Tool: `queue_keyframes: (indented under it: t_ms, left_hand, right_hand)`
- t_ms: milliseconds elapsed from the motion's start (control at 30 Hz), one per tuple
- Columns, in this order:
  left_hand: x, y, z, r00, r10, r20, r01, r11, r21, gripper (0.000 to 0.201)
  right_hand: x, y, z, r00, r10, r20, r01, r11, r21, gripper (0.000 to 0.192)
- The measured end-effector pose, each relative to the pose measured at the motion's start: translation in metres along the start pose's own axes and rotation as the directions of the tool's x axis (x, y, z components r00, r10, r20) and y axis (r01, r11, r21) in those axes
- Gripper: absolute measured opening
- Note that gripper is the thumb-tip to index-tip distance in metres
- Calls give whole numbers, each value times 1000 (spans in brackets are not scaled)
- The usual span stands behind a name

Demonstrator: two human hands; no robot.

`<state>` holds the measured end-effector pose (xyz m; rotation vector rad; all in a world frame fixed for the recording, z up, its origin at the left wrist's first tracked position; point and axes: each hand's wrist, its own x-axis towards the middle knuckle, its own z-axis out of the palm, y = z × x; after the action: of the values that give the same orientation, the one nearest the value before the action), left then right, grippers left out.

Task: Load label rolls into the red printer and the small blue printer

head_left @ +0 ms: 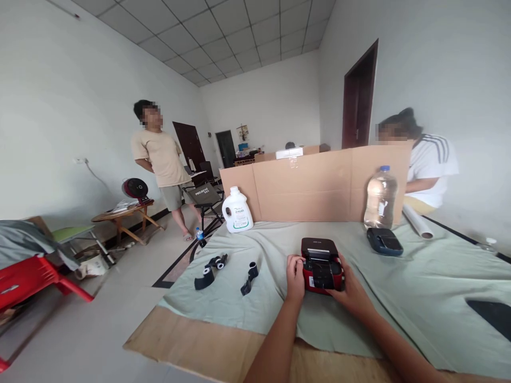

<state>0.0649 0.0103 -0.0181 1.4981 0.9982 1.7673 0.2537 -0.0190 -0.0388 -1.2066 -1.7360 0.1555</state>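
Observation:
A small red and black label printer (320, 266) sits on the green cloth in front of me, with what looks like its top cover raised and dark film across its front. My left hand (296, 276) grips its left side, fingers curled at the edge. On the opposite side, my right hand (346, 284) holds the right edge and lower front corner, with the thumb near the bottom. To the left lie loose rolls of black ribbon: one short roll (250, 277) with a trailing strip, and a bunched group (207, 276) farther left.
A cardboard screen (303, 186) stands along the back, with a white jug (237, 211) and a large clear bottle (380, 199) before it. A dark blue device (384, 241) and white roll (417, 221) lie right. One person stands left; another sits behind the screen.

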Motion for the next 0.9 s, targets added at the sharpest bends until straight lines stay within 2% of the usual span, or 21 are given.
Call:
queue_keyframes:
  t_ms: [333, 567, 633, 767, 900]
  left_hand:
    - [0, 10, -2, 999, 42, 1, -42, 999, 20, 29]
    - [1, 11, -2, 998, 57, -2, -57, 998, 19, 27]
    - [1, 11, -2, 999, 50, 0, -50, 999, 21, 28]
    - [1, 12, -2, 999, 42, -5, -42, 999, 17, 27]
    - [2, 14, -2, 999, 42, -12, -42, 999, 0, 26]
  right_hand:
    - [-1, 7, 1, 998, 40, 57, -39, 999, -31, 108]
    - [0, 6, -3, 998, 43, 52, -43, 999, -17, 102]
    - [0, 6, -4, 997, 64, 47, -65, 998, 8, 97]
    - [7, 5, -8, 994, 106, 5, -106, 985, 136, 66]
    - [22, 2, -13, 982, 186, -30, -175, 958, 226, 63]
